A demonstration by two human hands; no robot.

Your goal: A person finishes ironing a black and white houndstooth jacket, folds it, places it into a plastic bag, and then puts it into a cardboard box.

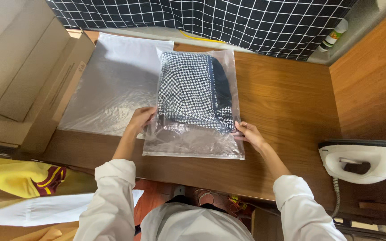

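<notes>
Lying flat on the brown wooden tabletop (287, 107): one clear plastic bag (195, 140) holding a folded black-and-white houndstooth garment (193, 89). The garment fills the far part of the bag; the near part of the bag, toward the person, is slack and crinkled.

Left hand (140, 119): at the bag's left edge, level with the garment's near end. Fingers lie loosely together, slightly curled, resting on the plastic; whether they pinch it cannot be told.

Right hand (248, 133): at the bag's right edge, just beside the garment's near right corner. Fingers close together, tips pressed against the plastic edge; a firm pinch cannot be confirmed.

Left of the bag: a stack of empty clear plastic bags (112, 85), partly under it. Further left: open brown cardboard boxes (27, 76). Right of the bag, well apart: a white clothes iron (365, 160). Beyond the bag: a black cloth with white grid lines (211, 20) along the far edge of the tabletop, with a white bottle (333, 36) at its right end. Near left of the bag, below the tabletop edge: yellow fabric (18, 178).
</notes>
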